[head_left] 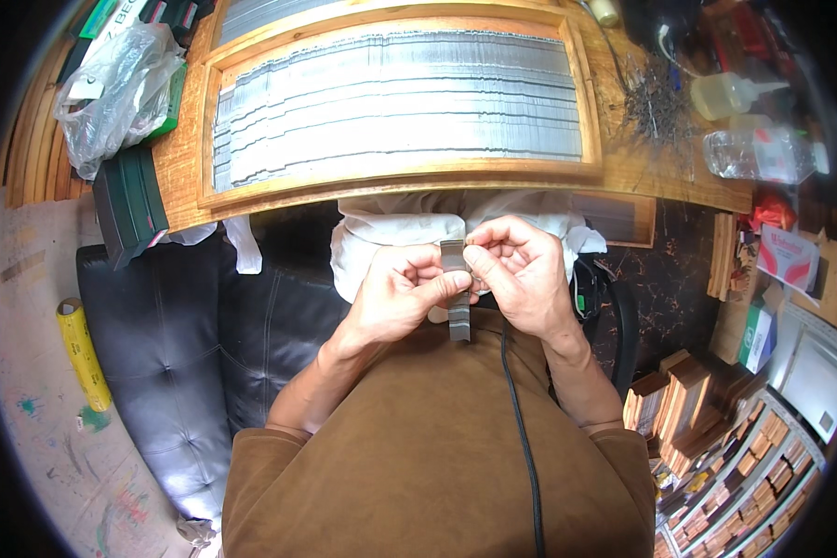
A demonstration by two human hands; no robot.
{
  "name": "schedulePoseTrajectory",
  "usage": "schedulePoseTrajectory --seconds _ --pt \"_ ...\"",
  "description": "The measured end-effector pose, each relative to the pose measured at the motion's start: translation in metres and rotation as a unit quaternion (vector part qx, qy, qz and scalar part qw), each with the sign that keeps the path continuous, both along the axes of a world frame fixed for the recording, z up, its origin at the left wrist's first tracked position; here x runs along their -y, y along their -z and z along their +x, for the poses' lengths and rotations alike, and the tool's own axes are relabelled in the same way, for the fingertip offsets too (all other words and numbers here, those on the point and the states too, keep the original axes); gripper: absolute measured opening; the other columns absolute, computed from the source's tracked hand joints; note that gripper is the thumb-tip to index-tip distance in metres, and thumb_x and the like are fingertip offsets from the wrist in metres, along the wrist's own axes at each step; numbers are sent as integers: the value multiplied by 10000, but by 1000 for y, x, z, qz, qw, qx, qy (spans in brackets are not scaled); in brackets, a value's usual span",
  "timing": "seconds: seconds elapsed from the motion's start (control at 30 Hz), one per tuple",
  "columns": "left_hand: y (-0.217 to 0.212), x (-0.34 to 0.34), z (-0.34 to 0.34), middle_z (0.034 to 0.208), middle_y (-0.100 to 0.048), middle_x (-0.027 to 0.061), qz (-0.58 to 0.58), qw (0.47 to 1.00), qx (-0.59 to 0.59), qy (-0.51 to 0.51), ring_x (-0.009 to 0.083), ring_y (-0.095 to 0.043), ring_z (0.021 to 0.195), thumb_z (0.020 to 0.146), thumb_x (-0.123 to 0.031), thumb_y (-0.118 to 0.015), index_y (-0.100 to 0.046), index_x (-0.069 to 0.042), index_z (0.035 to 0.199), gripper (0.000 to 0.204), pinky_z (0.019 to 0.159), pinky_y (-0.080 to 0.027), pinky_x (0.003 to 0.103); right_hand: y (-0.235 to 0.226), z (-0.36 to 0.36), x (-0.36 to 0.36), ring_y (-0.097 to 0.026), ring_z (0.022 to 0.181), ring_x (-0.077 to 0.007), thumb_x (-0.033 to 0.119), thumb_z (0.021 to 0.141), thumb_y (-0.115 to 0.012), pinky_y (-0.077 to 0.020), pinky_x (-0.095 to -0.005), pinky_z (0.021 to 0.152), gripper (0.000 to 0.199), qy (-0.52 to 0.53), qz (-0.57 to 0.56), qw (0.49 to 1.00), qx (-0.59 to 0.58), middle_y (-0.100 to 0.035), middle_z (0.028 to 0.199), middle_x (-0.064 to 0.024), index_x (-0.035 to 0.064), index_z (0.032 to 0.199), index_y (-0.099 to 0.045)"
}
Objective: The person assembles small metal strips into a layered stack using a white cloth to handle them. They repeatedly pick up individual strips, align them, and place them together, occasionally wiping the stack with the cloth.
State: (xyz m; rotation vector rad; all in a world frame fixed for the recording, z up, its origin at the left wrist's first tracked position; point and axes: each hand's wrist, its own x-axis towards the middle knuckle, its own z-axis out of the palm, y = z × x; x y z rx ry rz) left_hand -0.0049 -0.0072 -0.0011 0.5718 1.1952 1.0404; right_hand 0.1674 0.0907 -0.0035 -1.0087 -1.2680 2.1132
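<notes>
In front of my chest, a narrow grey stack of thin flat pieces point(458, 321) is held upright, with fine lines across it; their exact kind is too small to tell. My left hand point(400, 293) is closed round its left side, the thumb lying across the front. My right hand point(523, 274) pinches at the stack's upper right edge with thumb and forefinger, the other fingers curled. Beyond my hands, a wooden frame tray point(400, 185) lies on the table, filled with long rows of similar thin grey pieces.
The wooden table point(181, 191) bears a plastic bag point(121, 93), dark boxes point(130, 200), a pile of thin dark bits point(656, 102) and plastic bottles point(763, 155). White cloth point(367, 228) covers my lap. A black padded seat point(158, 353) stands left, wooden blocks point(684, 400) right.
</notes>
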Motion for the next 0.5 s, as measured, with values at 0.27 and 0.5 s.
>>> schedulePoseTrajectory --seconds 0.27,0.5 --pt "7 8 -1 1011 -797 156 7 997 46 -63 207 -787 916 998 -95 -754 -733 34 1119 178 753 -611 281 -49 60 -123 -623 653 -82 68 972 -739 -507 -209 577 138 186 229 954 63 -722 888 -55 -2 1090 -731" --pt "7 4 -2 1007 -797 148 2 998 51 -46 203 -785 921 999 -87 -751 -733 35 1129 180 770 -619 284 -66 121 -204 -576 745 -53 115 995 -741 -440 -201 610 183 297 228 919 120 -709 965 -39 -8 1128 -714"
